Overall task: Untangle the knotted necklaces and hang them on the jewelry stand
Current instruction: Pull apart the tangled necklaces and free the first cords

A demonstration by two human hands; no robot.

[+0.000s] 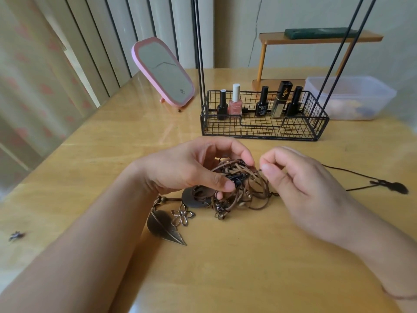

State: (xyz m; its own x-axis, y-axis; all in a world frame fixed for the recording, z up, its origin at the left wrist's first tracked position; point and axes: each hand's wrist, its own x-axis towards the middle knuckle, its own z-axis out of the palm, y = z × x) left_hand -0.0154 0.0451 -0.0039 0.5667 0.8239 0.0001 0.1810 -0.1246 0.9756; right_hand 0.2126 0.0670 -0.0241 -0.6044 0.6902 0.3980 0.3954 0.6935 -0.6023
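Note:
A tangle of brown cord necklaces lies on the wooden table between my hands. My left hand grips the tangle from the left, thumb and fingers curled round the cords. My right hand pinches a thin cord end at the tangle's right side. A bronze leaf pendant, a wire flower charm and a dark round pendant hang out of the tangle at the lower left. A thin black cord with a dark pendant trails off to the right. The black wire jewelry stand rises behind, its rods running out of view.
The stand's basket holds several nail polish bottles. A pink mirror stands at the back left. A clear plastic box and a small wooden shelf are at the back right. A small dark charm lies at the left edge.

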